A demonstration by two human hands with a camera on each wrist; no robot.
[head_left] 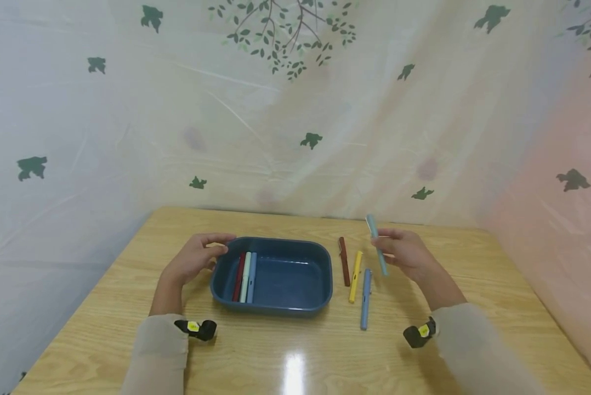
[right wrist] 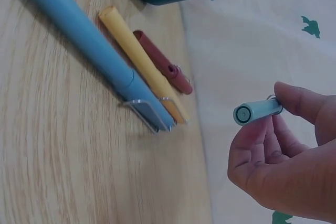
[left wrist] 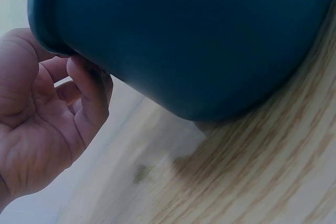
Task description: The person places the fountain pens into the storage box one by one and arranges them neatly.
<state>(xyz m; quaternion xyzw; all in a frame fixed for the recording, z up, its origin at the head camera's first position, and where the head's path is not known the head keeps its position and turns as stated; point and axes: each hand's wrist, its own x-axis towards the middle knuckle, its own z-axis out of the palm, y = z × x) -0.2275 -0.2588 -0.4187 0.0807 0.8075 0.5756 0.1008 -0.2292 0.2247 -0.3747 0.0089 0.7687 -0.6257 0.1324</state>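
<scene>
A dark blue rectangular box (head_left: 291, 313) stands on the table, with my left hand (head_left: 194, 258) gripping its rim at the far left corner. In the left wrist view, the fingers (left wrist: 92, 90) are bent against the underside of that rim. My right hand (head_left: 401, 252) pinches a light teal pen (head_left: 378, 247) between thumb and fingers, raised over the table right of the box. The right wrist view shows that pen's round end (right wrist: 243, 114) facing the camera. Inside the box, at its left end, lie a dark red pen (head_left: 238, 277), a pale green pen (head_left: 245, 277) and a blue pen (head_left: 251, 277), side by side.
Between the box and my right hand, a brownish-red pen (head_left: 344, 261), a yellow pen (head_left: 356, 277) and another blue pen (head_left: 366, 299) lie on the wooden table (head_left: 256, 356). A printed cloth (head_left: 276, 164) hangs behind the table's far edge.
</scene>
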